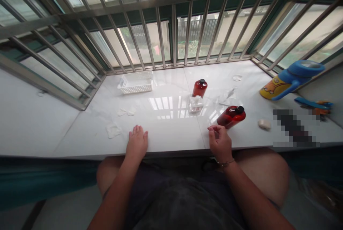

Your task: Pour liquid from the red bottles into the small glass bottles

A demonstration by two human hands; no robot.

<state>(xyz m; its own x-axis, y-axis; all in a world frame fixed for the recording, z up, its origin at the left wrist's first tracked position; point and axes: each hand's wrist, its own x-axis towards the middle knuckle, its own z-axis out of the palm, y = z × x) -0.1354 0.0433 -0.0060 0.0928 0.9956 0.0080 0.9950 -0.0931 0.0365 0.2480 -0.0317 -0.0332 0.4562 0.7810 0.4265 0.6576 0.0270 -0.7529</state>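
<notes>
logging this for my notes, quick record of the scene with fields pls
left hand: flat on white sill, holding nothing
right hand: fingers curled, holding nothing
things: red bottle on its side just beyond right hand; upright red bottle; clear box
rest: white basket; blue and yellow toy; window bars

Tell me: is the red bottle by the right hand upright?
No, tipped: the red bottle lies on its side, its cap away from the right hand.
</notes>
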